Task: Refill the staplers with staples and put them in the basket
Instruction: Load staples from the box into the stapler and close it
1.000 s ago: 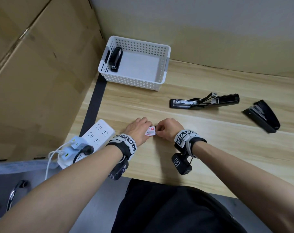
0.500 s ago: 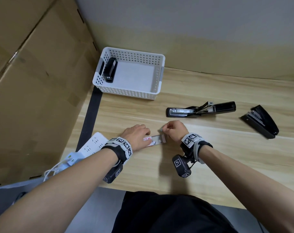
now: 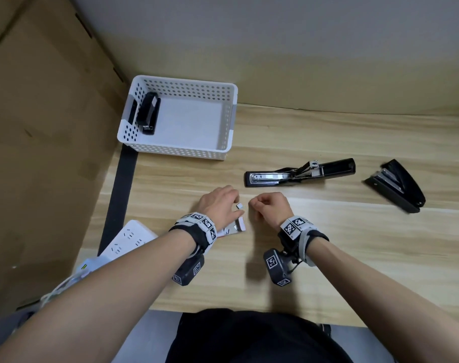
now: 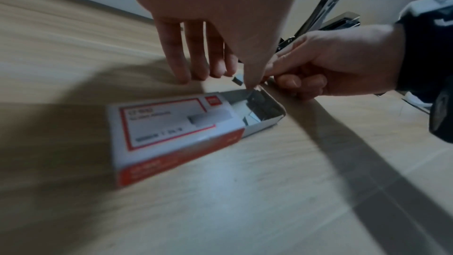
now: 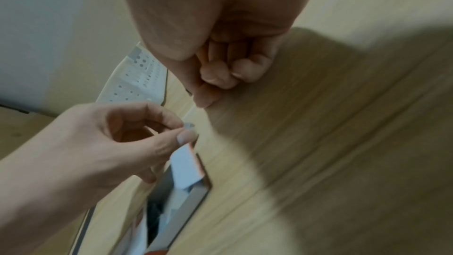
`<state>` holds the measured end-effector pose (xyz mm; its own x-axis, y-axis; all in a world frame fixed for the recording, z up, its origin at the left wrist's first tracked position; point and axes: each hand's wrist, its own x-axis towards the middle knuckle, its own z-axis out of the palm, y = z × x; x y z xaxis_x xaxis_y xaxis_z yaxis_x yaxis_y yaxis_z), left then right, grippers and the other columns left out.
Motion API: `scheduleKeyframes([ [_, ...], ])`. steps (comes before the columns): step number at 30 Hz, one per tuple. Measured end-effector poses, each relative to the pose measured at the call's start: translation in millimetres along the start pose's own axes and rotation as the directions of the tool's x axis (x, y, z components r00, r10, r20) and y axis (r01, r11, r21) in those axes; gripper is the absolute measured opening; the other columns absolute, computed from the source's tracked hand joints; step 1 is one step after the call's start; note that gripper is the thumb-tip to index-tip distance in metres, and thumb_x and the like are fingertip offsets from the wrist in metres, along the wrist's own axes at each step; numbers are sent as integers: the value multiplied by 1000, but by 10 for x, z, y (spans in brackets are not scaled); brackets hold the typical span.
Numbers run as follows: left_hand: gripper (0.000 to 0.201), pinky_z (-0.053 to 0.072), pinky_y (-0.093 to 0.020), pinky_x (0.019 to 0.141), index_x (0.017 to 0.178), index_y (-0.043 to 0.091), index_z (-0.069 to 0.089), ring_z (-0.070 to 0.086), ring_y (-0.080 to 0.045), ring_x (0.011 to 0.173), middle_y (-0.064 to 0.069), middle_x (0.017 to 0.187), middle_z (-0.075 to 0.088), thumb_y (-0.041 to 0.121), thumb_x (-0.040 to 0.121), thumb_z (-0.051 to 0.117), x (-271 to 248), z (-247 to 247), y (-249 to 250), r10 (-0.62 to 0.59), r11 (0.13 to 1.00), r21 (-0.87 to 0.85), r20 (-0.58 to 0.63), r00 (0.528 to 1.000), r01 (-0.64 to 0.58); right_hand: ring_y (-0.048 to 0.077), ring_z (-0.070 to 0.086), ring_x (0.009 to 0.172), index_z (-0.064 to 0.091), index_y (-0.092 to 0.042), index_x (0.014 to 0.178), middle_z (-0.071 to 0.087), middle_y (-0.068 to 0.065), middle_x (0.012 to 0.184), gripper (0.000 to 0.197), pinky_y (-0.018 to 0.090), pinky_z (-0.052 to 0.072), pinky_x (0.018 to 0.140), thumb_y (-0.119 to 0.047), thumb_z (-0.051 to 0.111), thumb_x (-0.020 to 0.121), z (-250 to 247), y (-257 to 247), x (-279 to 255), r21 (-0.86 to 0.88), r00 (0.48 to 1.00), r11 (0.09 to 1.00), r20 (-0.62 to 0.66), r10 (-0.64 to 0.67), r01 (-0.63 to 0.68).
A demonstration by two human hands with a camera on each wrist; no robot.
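Wooden worktop (image 3: 328, 247) carried red-and-white staple box (image 4: 176, 135), tray slid partly out; left hand (image 3: 219, 205) above it, grip pinching small staple strip (image 3: 240, 205) between thumb and forefinger; right hand (image 3: 271, 208) just beside, grip curled tight, contents unclear; opened stapler (image 3: 299, 172) beyond hands, closed stapler (image 3: 396, 188) far right, third stapler (image 3: 148, 112) inside white basket (image 3: 176, 153)

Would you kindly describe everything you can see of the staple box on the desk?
The staple box is a small white cardboard carton with red borders and a red side, its print too blurred to read. It lies flat on the wooden desk, just below the left hand. Its inner tray is slid partly out at one end, showing shiny metal staples inside. No finger visibly grips it; the left hand pinches a small staple strip just above the open end.
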<state>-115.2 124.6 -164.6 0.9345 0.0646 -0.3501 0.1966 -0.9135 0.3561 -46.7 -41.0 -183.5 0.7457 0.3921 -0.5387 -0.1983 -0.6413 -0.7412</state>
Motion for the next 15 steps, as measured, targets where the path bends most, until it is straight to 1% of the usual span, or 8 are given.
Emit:
scheduleKeyframes([
  [2,20,43,-32,74,101,23,58,53,-16,101,7,105,55,41,92,56,38,36,45,16,1000,11,-30,999,-15,9,54,44,72,-12,79,67,6,57,19,27,45,53,-22,63,92,-85,53,-3,5,1000,1000,2,5,-5],
  [4,17,42,-31,73,100,22,60,54,-17,101,6,103,56,37,93,55,88,38,58,44,999,21,-45,998,-43,8,53,43,72,-12,78,66,5,56,19,27,44,53,-22,63,92,-133,91,27,11,1000,1000,-4,8,-8],
  [7,18,41,-29,69,99,24,63,55,-15,98,9,100,59,39,91,56,191,-31,83,98,995,36,-41,994,-97,11,55,44,72,-14,78,66,3,55,17,28,44,51,-21,63,91,-153,111,65,33,1000,999,-17,14,-14],
  [10,16,45,-29,67,93,25,66,57,-15,89,9,94,60,39,89,58,366,-209,150,126,992,27,-122,984,-123,10,56,44,71,-18,74,65,-1,53,18,26,45,51,-21,64,90,-150,128,70,27,999,1000,-33,15,-14],
  [12,16,48,-31,68,91,24,66,57,-15,87,8,92,61,37,89,58,503,-348,203,149,989,42,-160,976,-145,12,58,46,71,-20,72,65,-2,52,19,28,47,52,-21,64,90,-140,140,74,30,999,999,-36,11,-10],
  [15,16,48,-31,68,93,23,67,58,-15,89,7,94,62,35,89,57,681,-488,256,184,982,81,-145,972,-173,15,59,47,72,-18,74,66,0,54,19,29,48,52,-21,63,90,-145,140,78,38,1000,999,-21,11,-10],
])
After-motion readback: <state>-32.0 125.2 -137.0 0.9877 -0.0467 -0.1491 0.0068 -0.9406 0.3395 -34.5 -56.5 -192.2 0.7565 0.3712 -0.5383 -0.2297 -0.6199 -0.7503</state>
